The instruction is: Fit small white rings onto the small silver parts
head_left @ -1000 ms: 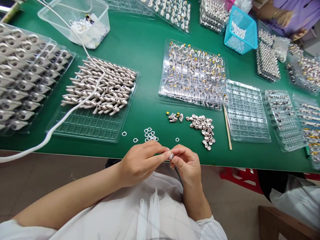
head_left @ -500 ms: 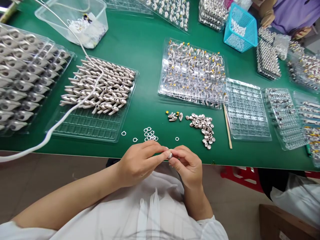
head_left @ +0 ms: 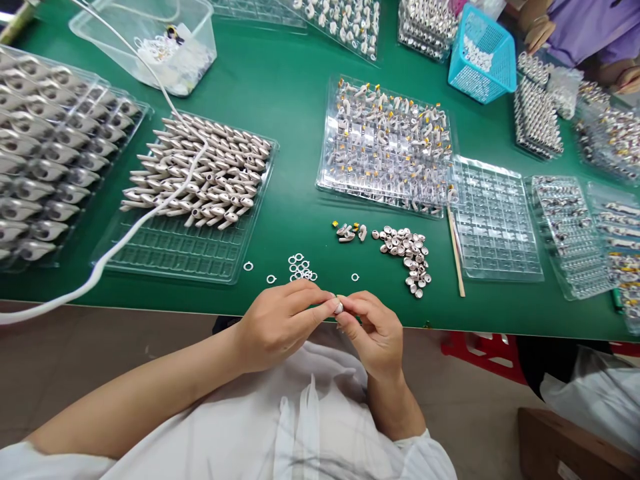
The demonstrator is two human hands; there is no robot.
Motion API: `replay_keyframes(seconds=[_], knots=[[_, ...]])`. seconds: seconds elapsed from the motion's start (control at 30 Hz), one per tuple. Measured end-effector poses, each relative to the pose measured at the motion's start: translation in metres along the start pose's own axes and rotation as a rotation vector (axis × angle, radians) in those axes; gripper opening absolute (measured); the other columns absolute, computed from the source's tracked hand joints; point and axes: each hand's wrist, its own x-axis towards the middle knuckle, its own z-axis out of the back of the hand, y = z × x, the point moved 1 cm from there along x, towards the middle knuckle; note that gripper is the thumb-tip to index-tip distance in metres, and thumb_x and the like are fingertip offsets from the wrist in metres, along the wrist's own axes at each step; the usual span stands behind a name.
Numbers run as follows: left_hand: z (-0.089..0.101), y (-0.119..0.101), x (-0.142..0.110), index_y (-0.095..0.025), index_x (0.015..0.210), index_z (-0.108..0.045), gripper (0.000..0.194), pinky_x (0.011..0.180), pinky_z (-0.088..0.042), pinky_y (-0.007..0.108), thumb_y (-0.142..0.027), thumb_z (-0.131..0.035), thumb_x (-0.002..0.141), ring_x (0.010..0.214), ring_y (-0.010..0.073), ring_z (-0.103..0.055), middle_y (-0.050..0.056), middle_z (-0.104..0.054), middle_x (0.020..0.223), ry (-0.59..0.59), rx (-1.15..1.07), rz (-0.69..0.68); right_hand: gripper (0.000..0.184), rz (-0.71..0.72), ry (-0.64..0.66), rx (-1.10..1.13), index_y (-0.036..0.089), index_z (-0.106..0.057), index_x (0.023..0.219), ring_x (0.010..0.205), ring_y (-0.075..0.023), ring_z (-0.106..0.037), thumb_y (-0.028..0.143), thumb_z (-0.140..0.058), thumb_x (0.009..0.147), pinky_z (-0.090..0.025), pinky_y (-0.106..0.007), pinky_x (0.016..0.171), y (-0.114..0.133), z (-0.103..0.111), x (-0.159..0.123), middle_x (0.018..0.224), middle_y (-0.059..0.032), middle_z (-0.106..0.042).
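Between the fingertips of both hands is a small, pale, rounded earbud part (head_left: pixel 339 308), mostly covered by the fingers. My left hand (head_left: pixel 283 323) pinches it from the left with thumb and forefinger. From the right, my right hand (head_left: pixel 376 331) grips it the same way, its other fingers curled. Just beyond the hands, at the table's near edge, lie several thin white rings (head_left: pixel 300 268), with a single white ring (head_left: pixel 355 277) apart from them. Further right is a loose pile of silvery earbud caps (head_left: pixel 407 257). A few earbud pieces with yellow tabs (head_left: pixel 347 233) lie beside it.
Left stands a tray of silvery earbud stems (head_left: pixel 205 173), crossed by a white cable (head_left: pixel 125 237). A filled clear tray (head_left: pixel 385 147) lies ahead. Right of it are a thin wooden stick (head_left: pixel 456 253) and a clear tray (head_left: pixel 500 220). Across the table, another person's hand (head_left: pixel 540 33) shows near a blue basket (head_left: pixel 483 57).
My hands stay nearly in place; the pinched part has turned slightly, and its dark band no longer shows. The other person's hands have shifted at the upper right.
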Motion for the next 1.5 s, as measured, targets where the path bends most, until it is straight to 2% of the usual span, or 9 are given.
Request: replay_keyframes(seconds=[0.27, 0.6, 1.07, 1.2, 1.33, 1.5], knots=[[-0.0020, 0.0008, -0.0027, -0.011, 0.108, -0.064, 0.022, 0.070, -0.059, 0.030, -0.005, -0.054, 0.089, 0.083, 0.0183, -0.066, 0.013, -0.073, 0.092, -0.012, -0.019, -0.003, 0.023, -0.010, -0.003, 0.017, 0.025, -0.071, 0.106, 0.073, -0.0149, -0.064, 0.015, -0.065, 0.086, -0.055, -0.028, 0.062, 0.0011, -0.0018, -0.0005, 0.089, -0.0048, -0.070], [-0.0024, 0.0020, -0.0028, -0.012, 0.107, -0.064, 0.021, 0.070, -0.059, 0.030, -0.007, -0.053, 0.090, 0.083, 0.0185, -0.067, 0.013, -0.073, 0.092, 0.015, -0.024, -0.006, 0.020, 0.079, -0.010, -0.074, 0.024, -0.071, 0.103, 0.075, -0.0164, -0.064, 0.015, -0.065, 0.086, -0.054, -0.030, 0.062, 0.0037, -0.0006, 0.0021, 0.086, -0.0051, -0.070], [-0.0070, 0.0004, -0.0027, -0.010, 0.103, -0.063, 0.019, 0.065, -0.058, 0.030, -0.004, -0.055, 0.087, 0.075, 0.0177, -0.065, 0.014, -0.072, 0.087, -0.021, 0.012, -0.016, 0.023, 0.130, -0.044, -0.153, 0.023, -0.070, 0.103, 0.073, -0.0162, -0.065, 0.011, -0.065, 0.085, -0.054, -0.029, 0.059, 0.0038, -0.0032, -0.0007, 0.085, -0.0054, -0.069], [-0.0068, 0.0002, -0.0033, -0.008, 0.103, -0.062, 0.020, 0.064, -0.057, 0.030, -0.002, -0.054, 0.086, 0.074, 0.0171, -0.066, 0.014, -0.072, 0.086, -0.038, 0.024, -0.048, 0.021, 0.194, -0.064, -0.218, 0.023, -0.069, 0.101, 0.072, -0.0163, -0.065, 0.010, -0.064, 0.085, -0.055, -0.029, 0.060, 0.0060, -0.0067, -0.0017, 0.084, -0.0057, -0.069], [-0.0052, -0.0001, -0.0023, -0.011, 0.105, -0.061, 0.021, 0.063, -0.056, 0.029, -0.004, -0.052, 0.088, 0.073, 0.0166, -0.067, 0.012, -0.073, 0.085, -0.041, 0.033, -0.049, 0.021, 0.246, -0.085, -0.271, 0.023, -0.068, 0.101, 0.068, -0.0152, -0.064, 0.010, -0.063, 0.085, -0.055, -0.028, 0.059, 0.0060, -0.0096, -0.0028, 0.082, -0.0048, -0.068], [-0.0056, -0.0004, -0.0014, -0.013, 0.105, -0.061, 0.019, 0.063, -0.056, 0.027, -0.006, -0.054, 0.089, 0.071, 0.0155, -0.068, 0.011, -0.074, 0.085, -0.035, 0.014, -0.009, 0.018, 0.226, -0.056, -0.282, 0.022, -0.068, 0.099, 0.068, -0.0154, -0.063, 0.012, -0.063, 0.086, -0.054, -0.027, 0.056, 0.0077, -0.0070, -0.0017, 0.081, -0.0051, -0.067]])
